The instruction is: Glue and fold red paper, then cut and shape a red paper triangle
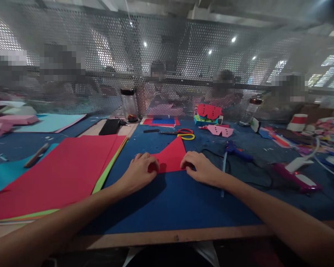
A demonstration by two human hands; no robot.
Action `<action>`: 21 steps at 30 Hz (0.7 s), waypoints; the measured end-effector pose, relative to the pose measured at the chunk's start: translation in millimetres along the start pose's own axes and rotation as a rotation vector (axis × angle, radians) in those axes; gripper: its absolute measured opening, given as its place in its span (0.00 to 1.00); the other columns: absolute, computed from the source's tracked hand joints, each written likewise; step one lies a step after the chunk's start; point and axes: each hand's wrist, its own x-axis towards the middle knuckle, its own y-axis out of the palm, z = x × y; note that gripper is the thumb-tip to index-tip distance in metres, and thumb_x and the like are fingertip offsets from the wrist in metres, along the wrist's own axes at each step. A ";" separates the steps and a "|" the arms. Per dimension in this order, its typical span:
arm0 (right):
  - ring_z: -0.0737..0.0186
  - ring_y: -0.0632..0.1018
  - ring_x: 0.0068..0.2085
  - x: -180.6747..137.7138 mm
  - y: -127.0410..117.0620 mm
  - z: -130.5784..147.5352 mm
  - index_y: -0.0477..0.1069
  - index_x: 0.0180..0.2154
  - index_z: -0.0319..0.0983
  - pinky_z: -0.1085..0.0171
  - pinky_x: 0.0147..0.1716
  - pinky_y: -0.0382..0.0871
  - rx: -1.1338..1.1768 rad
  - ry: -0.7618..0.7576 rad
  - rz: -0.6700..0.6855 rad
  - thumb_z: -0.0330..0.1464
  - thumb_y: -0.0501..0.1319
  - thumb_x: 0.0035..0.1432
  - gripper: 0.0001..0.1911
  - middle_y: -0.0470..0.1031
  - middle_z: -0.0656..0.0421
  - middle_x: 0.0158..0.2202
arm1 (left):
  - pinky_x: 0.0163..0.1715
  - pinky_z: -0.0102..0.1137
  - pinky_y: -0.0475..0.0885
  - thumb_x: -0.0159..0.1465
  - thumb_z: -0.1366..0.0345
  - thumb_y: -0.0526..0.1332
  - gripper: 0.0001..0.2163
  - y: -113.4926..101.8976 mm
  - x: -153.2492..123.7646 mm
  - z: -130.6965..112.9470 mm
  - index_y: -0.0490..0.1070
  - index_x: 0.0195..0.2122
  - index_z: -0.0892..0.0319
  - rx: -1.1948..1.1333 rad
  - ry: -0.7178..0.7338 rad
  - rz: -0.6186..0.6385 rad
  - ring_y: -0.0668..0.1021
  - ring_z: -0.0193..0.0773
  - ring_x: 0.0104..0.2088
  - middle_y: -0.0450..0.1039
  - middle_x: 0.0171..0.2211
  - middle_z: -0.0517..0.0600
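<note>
A folded piece of red paper [171, 157] lies on the blue table mat [167, 207], one pointed corner standing toward the far side. My left hand [142, 168] grips its left end with curled fingers. At the right end, my right hand [199, 167] pinches the near edge between thumb and fingers. Just beyond the paper rest scissors [186, 134] with red and yellow handles. To the right of my right hand are a blue glue gun [237, 151] and a translucent glue stick [224, 168].
A stack of large red sheets [61, 167] lies at left, near a black phone [110, 127]. Cut pink pieces [219, 130] sit behind. A glass bottle [129, 105] stands before the perforated metal screen [172, 48]. A purple power strip [297, 178] with cables is at right.
</note>
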 end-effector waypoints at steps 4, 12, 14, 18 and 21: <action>0.61 0.73 0.43 0.4 -0.7 0.8 0.73 0.36 0.41 0.62 0.41 0.58 -0.006 0.000 0.007 0.19 0.57 0.53 0.14 0.75 0.60 0.40 | 0.52 0.47 0.64 0.56 0.70 0.57 0.10 1.3 -0.4 6.3 0.74 0.36 0.54 -0.008 0.011 -0.010 0.73 0.49 0.46 0.72 0.41 0.51; 0.61 0.72 0.42 -0.4 -3.1 1.8 0.74 0.36 0.41 0.62 0.41 0.58 0.003 0.002 0.021 0.19 0.57 0.53 0.14 0.75 0.60 0.40 | 0.56 0.51 0.63 0.55 0.70 0.57 0.12 -2.6 -4.9 10.0 0.72 0.39 0.53 -0.035 -0.034 -0.015 0.69 0.53 0.55 0.70 0.53 0.51; 0.61 0.72 0.42 -0.5 -3.2 1.9 0.74 0.36 0.40 0.62 0.41 0.58 0.009 -0.002 0.021 0.19 0.57 0.53 0.14 0.75 0.60 0.40 | 0.56 0.52 0.63 0.55 0.70 0.57 0.12 -3.4 -5.8 10.7 0.72 0.40 0.53 -0.049 -0.049 -0.013 0.68 0.54 0.56 0.70 0.55 0.51; 0.60 0.73 0.42 -0.6 -3.2 1.9 0.74 0.37 0.41 0.62 0.40 0.57 0.016 0.003 0.019 0.19 0.57 0.53 0.14 0.75 0.59 0.40 | 0.57 0.52 0.62 0.54 0.70 0.56 0.14 -3.9 -6.8 15.3 0.72 0.41 0.52 -0.063 -0.048 -0.010 0.67 0.55 0.58 0.69 0.56 0.52; 0.60 0.73 0.43 -0.6 -2.7 1.1 0.74 0.37 0.41 0.62 0.40 0.57 0.018 0.001 0.019 0.19 0.57 0.53 0.14 0.75 0.59 0.40 | 0.58 0.53 0.62 0.54 0.70 0.56 0.15 -5.6 -7.0 19.4 0.72 0.42 0.53 -0.058 -0.041 0.001 0.67 0.55 0.59 0.70 0.57 0.52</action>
